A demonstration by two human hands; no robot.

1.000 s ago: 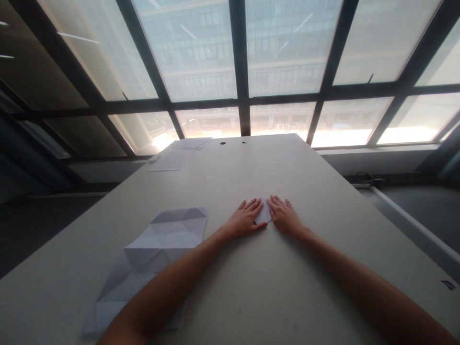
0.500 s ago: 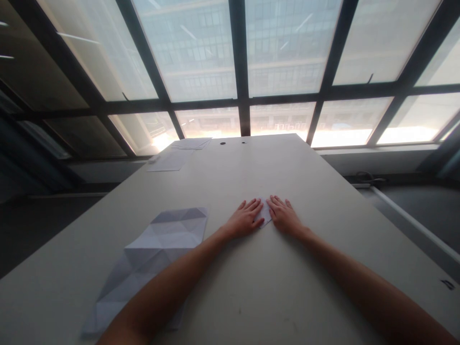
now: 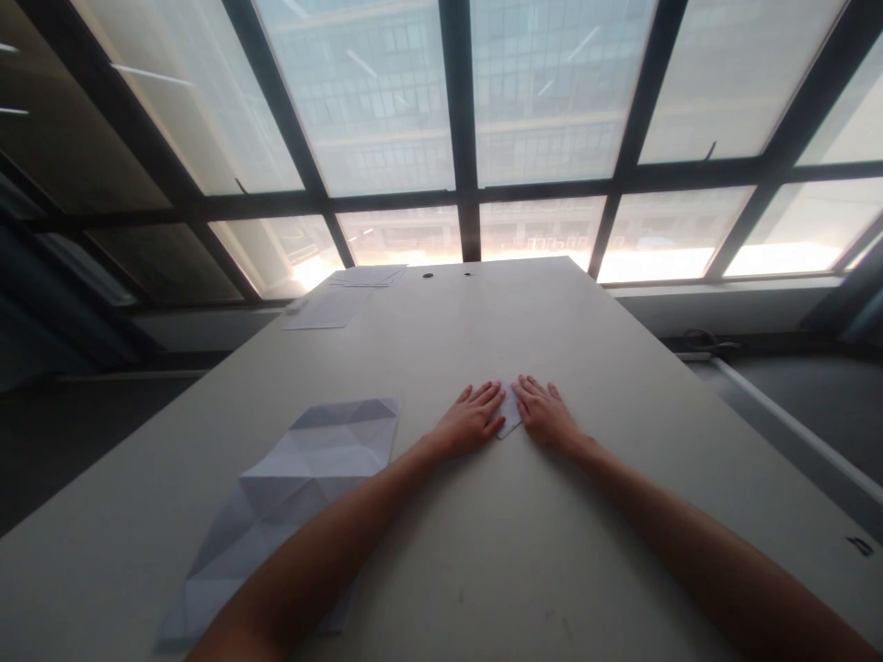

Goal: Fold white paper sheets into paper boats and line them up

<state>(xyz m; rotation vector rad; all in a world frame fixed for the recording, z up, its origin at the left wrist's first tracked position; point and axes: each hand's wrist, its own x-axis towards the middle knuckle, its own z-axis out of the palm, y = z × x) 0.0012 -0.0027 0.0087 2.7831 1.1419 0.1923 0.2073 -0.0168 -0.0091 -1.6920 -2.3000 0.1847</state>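
A small folded piece of white paper [image 3: 509, 416] lies on the table between my hands, its sides partly hidden under them. My left hand [image 3: 473, 420] rests flat on its left side, fingers stretched out. From the right, my right hand [image 3: 544, 412] lies flat on the other side with its fingers extended. Left of my left forearm is a larger white sheet of paper [image 3: 314, 450], marked with many creases and slightly raised off the table; my forearm covers part of it.
The white table [image 3: 441, 340] stretches ahead to a wall of dark-framed windows. Several white papers [image 3: 321, 308] lie at its far left corner. Two small dark holes [image 3: 428, 275] show near the far edge. A cable [image 3: 710, 340] sits beyond the right edge.
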